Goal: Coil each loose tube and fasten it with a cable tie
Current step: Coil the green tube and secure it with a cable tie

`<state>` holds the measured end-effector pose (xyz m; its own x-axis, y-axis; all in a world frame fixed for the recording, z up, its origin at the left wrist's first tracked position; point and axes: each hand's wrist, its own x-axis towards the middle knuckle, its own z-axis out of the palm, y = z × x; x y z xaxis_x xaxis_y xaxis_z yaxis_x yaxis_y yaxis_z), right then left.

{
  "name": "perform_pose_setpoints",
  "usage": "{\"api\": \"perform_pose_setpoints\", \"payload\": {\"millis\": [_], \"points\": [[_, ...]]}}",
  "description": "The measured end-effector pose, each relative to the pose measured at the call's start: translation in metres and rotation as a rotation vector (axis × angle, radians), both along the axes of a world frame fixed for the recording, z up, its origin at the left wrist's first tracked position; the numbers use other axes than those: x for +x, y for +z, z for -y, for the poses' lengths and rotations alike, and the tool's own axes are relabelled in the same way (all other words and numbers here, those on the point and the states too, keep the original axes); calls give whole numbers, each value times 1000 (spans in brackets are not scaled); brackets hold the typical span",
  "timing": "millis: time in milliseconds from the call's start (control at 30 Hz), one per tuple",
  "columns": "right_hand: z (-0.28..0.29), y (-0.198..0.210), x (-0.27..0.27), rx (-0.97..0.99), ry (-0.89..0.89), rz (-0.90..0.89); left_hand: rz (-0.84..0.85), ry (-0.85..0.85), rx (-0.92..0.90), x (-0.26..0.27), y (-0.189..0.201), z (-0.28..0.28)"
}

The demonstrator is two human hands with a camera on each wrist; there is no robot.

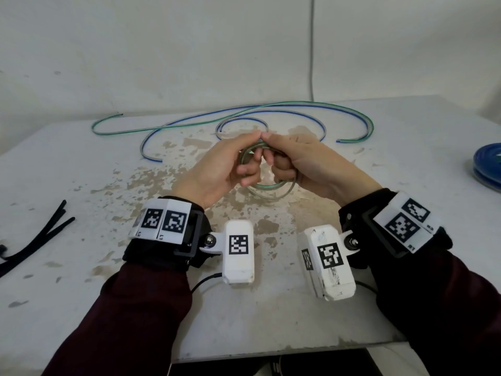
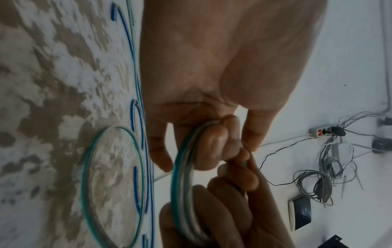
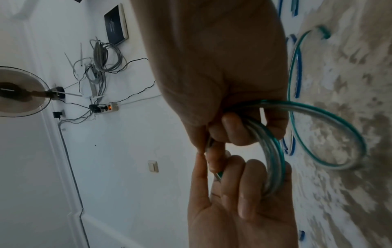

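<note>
1. Left hand (image 1: 217, 169) and right hand (image 1: 303, 164) meet above the table (image 1: 271, 308), fingers of both curled round a coiled clear tube (image 1: 268, 189) with a green stripe.
2. Loose tubes (image 1: 244, 115), blue- and green-striped, curve across the chipped white tabletop beyond.
3. Flat black cable ties (image 1: 40, 237) lie far left.
4. A blue coil (image 1: 488, 164) sits at the right edge.
</note>
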<state>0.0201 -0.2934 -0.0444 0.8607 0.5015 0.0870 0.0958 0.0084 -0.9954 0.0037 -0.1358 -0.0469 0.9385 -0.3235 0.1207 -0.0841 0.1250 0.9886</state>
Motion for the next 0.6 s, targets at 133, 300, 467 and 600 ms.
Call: {"api": "perform_pose_setpoints", "payload": {"millis": [133,300,467,600], "points": [[0,1,2,35,-51,-57,97,104,13,5,-4,-3],[-6,1,0,164,39,-57,-13,140,-237,11,-5,-10],[-3,2,-1,113,10,-12,-91,20,-158,4,0,-6],[-1,3,-2,55,10,9,27,42,52,-1,-1,4]]}}
